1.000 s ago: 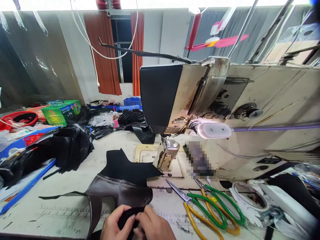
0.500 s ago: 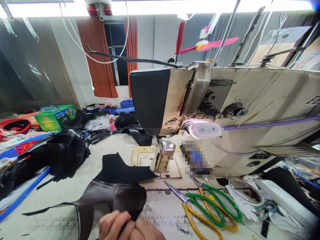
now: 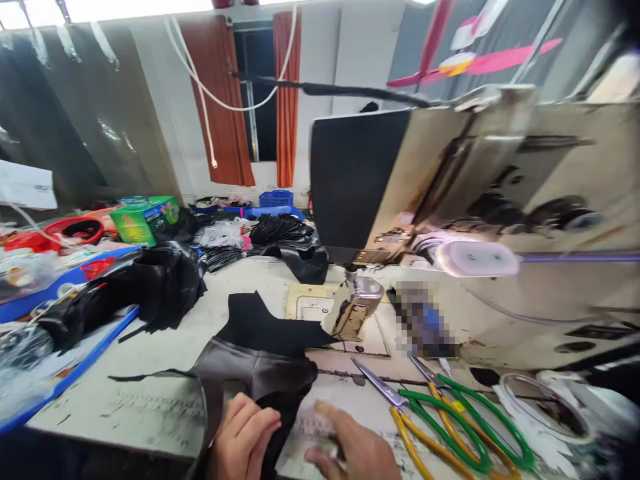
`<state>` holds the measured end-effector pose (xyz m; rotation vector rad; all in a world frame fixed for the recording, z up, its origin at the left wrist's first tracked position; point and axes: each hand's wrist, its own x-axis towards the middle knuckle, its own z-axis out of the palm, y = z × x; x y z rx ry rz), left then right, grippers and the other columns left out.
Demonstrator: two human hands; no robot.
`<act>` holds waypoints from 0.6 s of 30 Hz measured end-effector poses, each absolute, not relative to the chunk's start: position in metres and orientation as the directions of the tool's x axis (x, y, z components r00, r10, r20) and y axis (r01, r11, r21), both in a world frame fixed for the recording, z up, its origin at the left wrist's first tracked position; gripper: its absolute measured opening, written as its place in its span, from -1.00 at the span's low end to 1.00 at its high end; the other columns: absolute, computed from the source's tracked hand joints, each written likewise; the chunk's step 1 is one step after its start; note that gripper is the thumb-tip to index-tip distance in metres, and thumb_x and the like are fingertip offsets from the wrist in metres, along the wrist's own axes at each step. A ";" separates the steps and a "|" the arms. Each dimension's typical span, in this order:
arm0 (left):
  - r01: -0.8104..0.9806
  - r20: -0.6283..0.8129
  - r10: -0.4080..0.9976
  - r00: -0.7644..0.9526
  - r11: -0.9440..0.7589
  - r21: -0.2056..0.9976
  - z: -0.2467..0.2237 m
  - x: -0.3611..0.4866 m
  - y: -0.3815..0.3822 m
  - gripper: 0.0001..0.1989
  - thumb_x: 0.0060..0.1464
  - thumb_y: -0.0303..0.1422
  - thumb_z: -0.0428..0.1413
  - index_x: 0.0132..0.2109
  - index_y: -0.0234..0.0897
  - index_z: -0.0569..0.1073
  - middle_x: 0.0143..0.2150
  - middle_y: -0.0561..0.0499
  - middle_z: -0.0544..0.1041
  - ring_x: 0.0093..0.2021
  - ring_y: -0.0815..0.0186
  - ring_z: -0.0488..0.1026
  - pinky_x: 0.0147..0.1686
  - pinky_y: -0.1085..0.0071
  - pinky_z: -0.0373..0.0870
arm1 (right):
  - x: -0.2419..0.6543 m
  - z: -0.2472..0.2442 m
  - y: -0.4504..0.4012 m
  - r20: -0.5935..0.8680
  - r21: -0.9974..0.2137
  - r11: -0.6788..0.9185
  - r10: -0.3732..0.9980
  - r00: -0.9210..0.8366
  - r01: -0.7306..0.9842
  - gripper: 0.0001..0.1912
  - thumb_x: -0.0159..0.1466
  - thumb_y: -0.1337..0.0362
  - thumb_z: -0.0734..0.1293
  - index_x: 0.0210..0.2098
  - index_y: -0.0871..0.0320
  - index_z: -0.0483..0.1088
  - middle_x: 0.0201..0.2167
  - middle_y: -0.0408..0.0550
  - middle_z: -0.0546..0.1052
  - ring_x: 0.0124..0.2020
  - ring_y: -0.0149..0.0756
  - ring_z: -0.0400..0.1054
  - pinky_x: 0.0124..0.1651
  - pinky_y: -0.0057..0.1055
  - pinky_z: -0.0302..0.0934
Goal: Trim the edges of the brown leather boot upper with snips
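Note:
A dark leather piece (image 3: 260, 363) with a black fabric part lies on the worn white table in front of the sewing machine (image 3: 450, 200). My left hand (image 3: 243, 437) rests on the piece's near edge, fingers curled over a black strip. My right hand (image 3: 350, 447) lies flat on the table just right of the piece, fingers spread and blurred, holding nothing that I can make out. The presser foot (image 3: 356, 310) stands behind the piece.
Yellow-handled scissors (image 3: 425, 447) and green-handled scissors (image 3: 480, 423) lie to the right. A heap of black leather (image 3: 135, 290) sits on a blue tray (image 3: 75, 370) at left. Further back are a green box (image 3: 145, 220), a red basket (image 3: 75, 230) and black cords (image 3: 273, 233).
My hands were pressed together on the black strip; now the right hand has moved away to the right onto the table. The view has shifted left and blurred.

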<state>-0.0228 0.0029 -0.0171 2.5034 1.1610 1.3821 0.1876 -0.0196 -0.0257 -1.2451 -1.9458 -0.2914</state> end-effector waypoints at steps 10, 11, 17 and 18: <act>0.520 0.490 0.859 0.150 -0.490 0.700 -0.011 -0.025 -0.003 -0.70 0.34 -0.36 -0.13 -0.37 -0.23 0.34 -0.47 0.08 0.38 -0.42 0.36 0.37 -0.35 0.50 0.29 | 0.168 -0.054 -0.015 0.680 -0.291 0.490 0.710 -0.182 0.822 -0.66 0.42 0.16 0.09 0.12 0.08 0.26 -0.39 -0.03 0.51 -0.42 -0.21 0.44 -0.37 -0.34 0.39; 0.517 0.460 0.876 0.147 -0.465 0.719 -0.009 -0.027 -0.003 -0.68 0.35 -0.34 -0.14 -0.39 -0.23 0.33 -0.47 0.08 0.37 -0.42 0.37 0.38 -0.35 0.50 0.29 | 0.167 -0.055 -0.015 0.685 -0.295 0.474 0.710 -0.163 0.830 -0.65 0.42 0.15 0.10 0.11 0.10 0.27 -0.38 -0.01 0.52 -0.42 -0.20 0.44 -0.38 -0.33 0.39; 0.505 0.361 0.909 0.210 -0.417 0.756 -0.003 -0.034 -0.002 -0.64 0.35 -0.21 -0.15 -0.39 -0.24 0.32 -0.46 0.08 0.36 -0.40 0.34 0.37 -0.33 0.48 0.28 | 0.165 -0.049 -0.012 0.685 -0.411 0.486 0.723 -0.090 0.771 -0.80 0.40 0.19 0.16 -0.08 0.14 0.30 -0.28 0.03 0.50 -0.29 -0.25 0.45 -0.26 -0.38 0.41; 0.511 0.354 0.911 0.213 -0.413 0.754 -0.003 -0.034 -0.002 -0.64 0.35 -0.21 -0.15 -0.39 -0.24 0.31 -0.46 0.08 0.36 -0.39 0.33 0.37 -0.32 0.47 0.27 | 0.166 -0.046 -0.011 0.675 -0.432 0.501 0.731 -0.100 0.750 -0.82 0.39 0.23 0.18 -0.07 0.14 0.30 -0.28 0.03 0.49 -0.30 -0.26 0.44 -0.27 -0.39 0.41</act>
